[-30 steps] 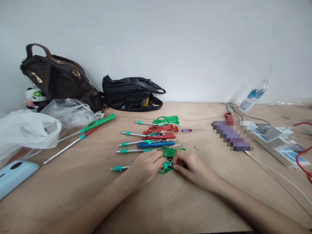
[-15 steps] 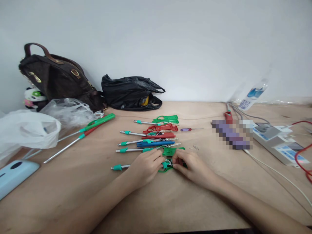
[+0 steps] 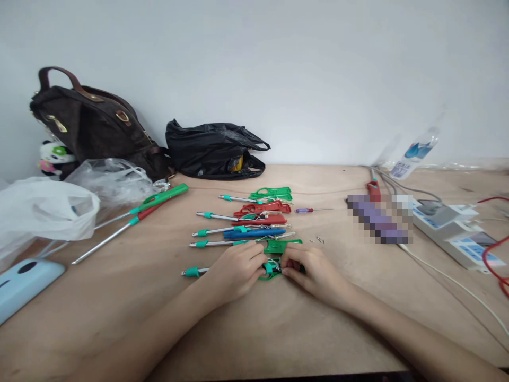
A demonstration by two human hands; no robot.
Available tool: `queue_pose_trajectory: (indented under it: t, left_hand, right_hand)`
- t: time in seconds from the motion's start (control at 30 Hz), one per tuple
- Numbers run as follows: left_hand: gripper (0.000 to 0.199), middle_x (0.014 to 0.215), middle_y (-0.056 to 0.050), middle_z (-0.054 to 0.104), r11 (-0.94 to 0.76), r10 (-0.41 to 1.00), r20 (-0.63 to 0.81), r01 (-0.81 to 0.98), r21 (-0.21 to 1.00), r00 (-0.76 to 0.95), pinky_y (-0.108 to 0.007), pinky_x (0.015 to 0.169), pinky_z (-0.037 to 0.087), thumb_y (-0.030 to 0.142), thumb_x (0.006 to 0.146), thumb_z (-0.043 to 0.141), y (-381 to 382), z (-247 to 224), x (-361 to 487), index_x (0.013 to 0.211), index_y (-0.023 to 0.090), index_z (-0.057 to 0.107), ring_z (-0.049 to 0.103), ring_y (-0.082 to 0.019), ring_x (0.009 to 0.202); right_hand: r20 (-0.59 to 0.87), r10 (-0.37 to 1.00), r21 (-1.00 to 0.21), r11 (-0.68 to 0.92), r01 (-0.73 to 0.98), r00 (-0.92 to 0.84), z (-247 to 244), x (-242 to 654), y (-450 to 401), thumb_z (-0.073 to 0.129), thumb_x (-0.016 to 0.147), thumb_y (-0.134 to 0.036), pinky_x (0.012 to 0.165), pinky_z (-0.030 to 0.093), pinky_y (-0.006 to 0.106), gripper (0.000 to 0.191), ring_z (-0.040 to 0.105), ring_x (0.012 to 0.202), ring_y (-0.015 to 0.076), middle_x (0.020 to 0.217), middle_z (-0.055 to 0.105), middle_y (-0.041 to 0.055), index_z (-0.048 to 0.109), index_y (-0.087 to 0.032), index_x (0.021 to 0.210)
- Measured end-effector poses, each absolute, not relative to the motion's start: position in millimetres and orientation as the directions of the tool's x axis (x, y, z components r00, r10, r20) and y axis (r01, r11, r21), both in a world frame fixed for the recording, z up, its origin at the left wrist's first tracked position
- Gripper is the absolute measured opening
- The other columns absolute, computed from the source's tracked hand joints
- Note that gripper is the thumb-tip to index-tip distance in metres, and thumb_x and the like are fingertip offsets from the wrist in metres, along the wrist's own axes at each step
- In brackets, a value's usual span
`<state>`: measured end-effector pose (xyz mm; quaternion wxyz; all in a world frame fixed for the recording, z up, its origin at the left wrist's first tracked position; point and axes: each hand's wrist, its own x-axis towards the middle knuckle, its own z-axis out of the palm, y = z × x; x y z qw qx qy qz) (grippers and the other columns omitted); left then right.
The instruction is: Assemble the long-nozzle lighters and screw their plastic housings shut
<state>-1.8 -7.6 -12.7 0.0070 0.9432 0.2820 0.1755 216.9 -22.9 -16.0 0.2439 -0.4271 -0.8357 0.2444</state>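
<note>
The nearest item in the row is an opened stick lighter (image 3: pixel 272 268), with a green shell, a metal tube, a teal collar (image 3: pixel 192 272) and thin white wires. My left hand (image 3: pixel 240 268) lies across its tube, fingers closed around the teal part. At the other end of the shell, my right hand (image 3: pixel 308 265) pinches with thumb and forefinger; its fingers hide what is between them. Just beyond are more opened lighters: one with a green shell (image 3: pixel 284 245), one blue (image 3: pixel 254 233), two red (image 3: pixel 262 219) and a green one (image 3: pixel 274 193) farthest away.
A small screwdriver (image 3: pixel 314 210) and several screws (image 3: pixel 318 240) lie right of the row. Farther right are a pixelated purple object (image 3: pixel 376 218), a power strip (image 3: pixel 457 233), cables and a leaning bottle (image 3: pixel 415 154). At left, two whole lighters (image 3: pixel 159 199) lie near plastic bags (image 3: pixel 47 207).
Both hands stay at the nearest lighter with almost no change in position. The view has shifted very slightly.
</note>
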Motion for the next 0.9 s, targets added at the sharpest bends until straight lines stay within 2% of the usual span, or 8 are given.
queue_pose_trajectory:
  t: [0.1,0.3,0.47,0.9]
  left_hand:
    - [0.013,0.083,-0.004,0.059,-0.834,0.550,0.314,0.527,0.163,0.774,-0.028,0.065,0.041,0.013,0.091,0.048,-7.3,-12.1,-2.1,0.084,0.017,0.058,0.054,-0.018,0.075]
    - [0.007,0.078,0.000,0.058,-0.768,0.630,0.292,0.521,0.372,0.720,-0.026,0.062,0.039,0.016,0.085,0.060,-5.9,-11.4,-3.4,0.080,0.018,0.056,0.054,-0.016,0.074]
    - [0.005,0.077,0.000,0.057,-0.699,0.689,0.260,0.526,0.484,0.676,-0.025,0.061,0.040,0.019,0.083,0.064,-4.4,-12.3,-3.8,0.081,0.018,0.059,0.055,-0.015,0.073]
    - [0.011,0.073,0.002,0.058,-0.590,0.786,0.200,0.613,0.525,0.584,-0.024,0.058,0.037,0.015,0.074,0.071,-7.5,-10.0,2.8,0.077,0.018,0.061,0.054,-0.015,0.069]
  right_hand:
    - [0.207,0.832,-0.632,0.515,0.579,-0.515,-15.9,216.9,-22.4,0.057,0.079,-0.002,0.059,0.035,0.022,0.017,0.049,0.065,0.0126,0.073,0.057,-0.0017,0.056,-0.019,0.074]
    - [0.204,0.852,-0.655,0.485,0.580,-0.482,-14.9,215.2,-22.5,0.058,0.076,0.000,0.058,0.033,0.021,0.020,0.048,0.063,0.0115,0.070,0.056,-0.0031,0.055,-0.019,0.072]
    - [0.172,0.865,-0.679,0.451,0.580,-0.471,-13.5,214.6,-21.5,0.059,0.075,-0.001,0.056,0.032,0.021,0.020,0.046,0.059,0.0110,0.066,0.055,-0.0041,0.055,-0.019,0.071]
    - [0.146,0.888,-0.683,0.410,0.604,-0.437,-15.6,211.9,-21.4,0.060,0.073,-0.001,0.056,0.032,0.022,0.021,0.047,0.061,0.0108,0.067,0.053,-0.0044,0.051,-0.019,0.065]
